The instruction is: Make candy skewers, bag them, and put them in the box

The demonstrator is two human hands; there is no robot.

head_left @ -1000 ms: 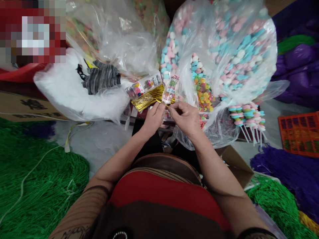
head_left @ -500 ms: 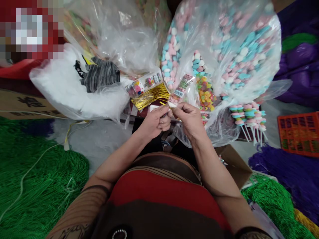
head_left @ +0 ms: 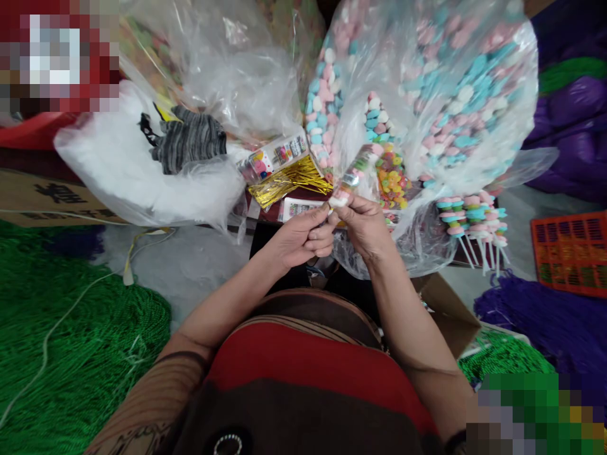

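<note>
Nothing could be read: the cardboard box (head_left: pixel 47 196) bore blurred dark characters, and the candy packet (head_left: pixel 355 172) carried print too small.

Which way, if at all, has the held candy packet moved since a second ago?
Yes: the candy packet shifted right, away from the gold twist ties, and tilted further right.

Narrow clear candy pkt (head_left: pixel 355 175), colourful sweets inside, tilted up-right, lower end pinched.

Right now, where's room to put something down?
The bare grey floor between the heap of green beads and the white plastic bag is free. Ahead of the left hand and right hand, shiny gold twist ties and clear candy bags crowd together.
</note>
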